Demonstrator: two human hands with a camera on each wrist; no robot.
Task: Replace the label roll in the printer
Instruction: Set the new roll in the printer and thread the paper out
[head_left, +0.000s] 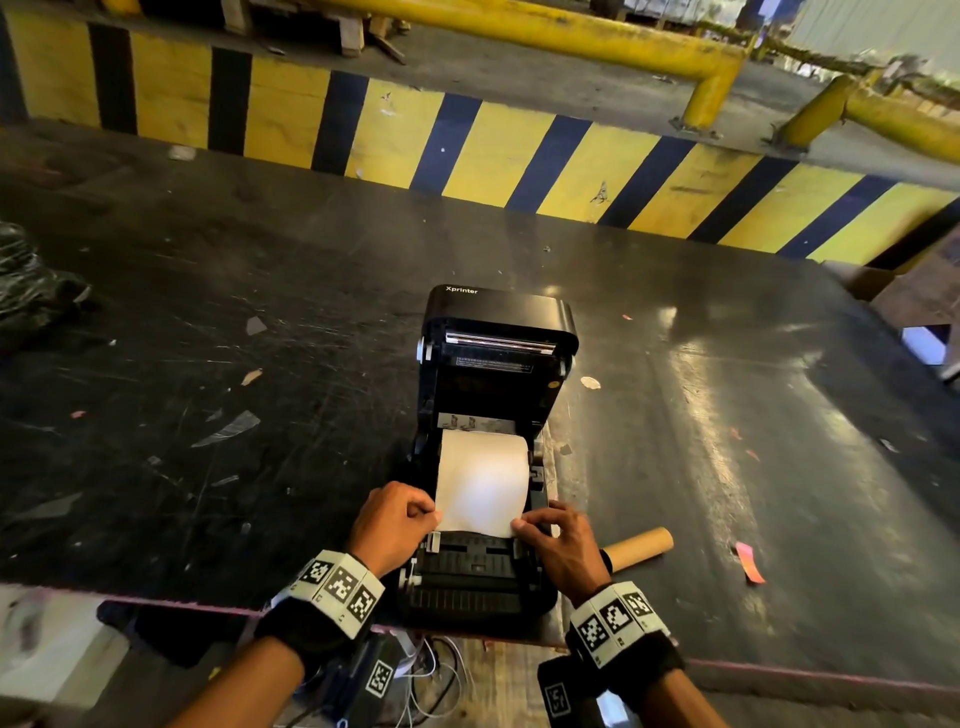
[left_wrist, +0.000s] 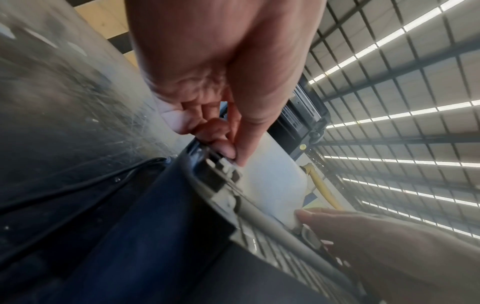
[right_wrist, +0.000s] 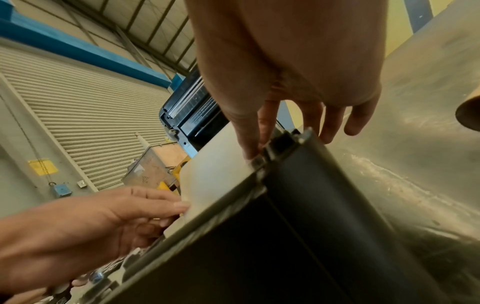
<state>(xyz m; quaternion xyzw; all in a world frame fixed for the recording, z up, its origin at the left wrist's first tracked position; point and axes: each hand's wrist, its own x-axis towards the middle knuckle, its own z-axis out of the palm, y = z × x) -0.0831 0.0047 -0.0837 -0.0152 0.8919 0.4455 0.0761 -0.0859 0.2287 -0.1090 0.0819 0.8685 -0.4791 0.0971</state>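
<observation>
Scratched dark table (head_left: 218, 322), striped barrier behind; at near edge, open black label printer (head_left: 493, 332) holds white label roll (head_left: 483, 483); left hand (head_left: 392, 525) and right hand (head_left: 563, 545) pinch its free end.

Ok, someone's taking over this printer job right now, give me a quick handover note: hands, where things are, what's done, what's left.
Left hand: pinches the left corner of the label paper's free end.
Right hand: pinches the right corner.
Printer: on the table's near edge, lid up. New roll sits in the bay, its leading edge drawn forward to the front guides.
Empty cardboard core: on the table, right of the printer.
Done: old roll out, new roll in.
Left: settle the paper between the guides, close the lid.
</observation>
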